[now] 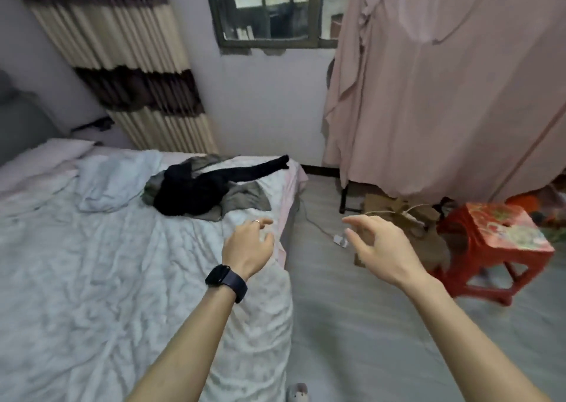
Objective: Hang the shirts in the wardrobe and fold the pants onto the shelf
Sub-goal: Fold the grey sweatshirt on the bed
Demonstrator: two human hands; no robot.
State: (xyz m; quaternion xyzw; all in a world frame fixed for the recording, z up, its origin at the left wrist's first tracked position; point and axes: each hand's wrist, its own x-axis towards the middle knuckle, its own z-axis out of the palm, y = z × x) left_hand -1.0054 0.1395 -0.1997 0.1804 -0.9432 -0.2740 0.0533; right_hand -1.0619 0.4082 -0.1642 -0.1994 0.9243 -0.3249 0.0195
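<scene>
A black garment (196, 192) lies crumpled near the far right corner of the bed (92, 264), one long part stretched toward the bed's end. Grey clothing (245, 201) is bunched under and beside it. The wardrobe (444, 80) on the right is draped in a pink fabric cover that hides its inside. My left hand (248, 244), a watch on its wrist and a ring on one finger, hovers over the bed's right edge with loosely curled fingers, holding nothing. My right hand (376, 245) floats above the floor, fingers spread and relaxed, also holding nothing.
A red plastic stool (496, 242) stands on the floor at the right, below the wardrobe. A white cable with a plug (340, 240) runs across the floor by the bed. Cardboard and clutter (395, 208) sit under the wardrobe. A striped curtain (137, 80) and a window (269, 9) line the far wall.
</scene>
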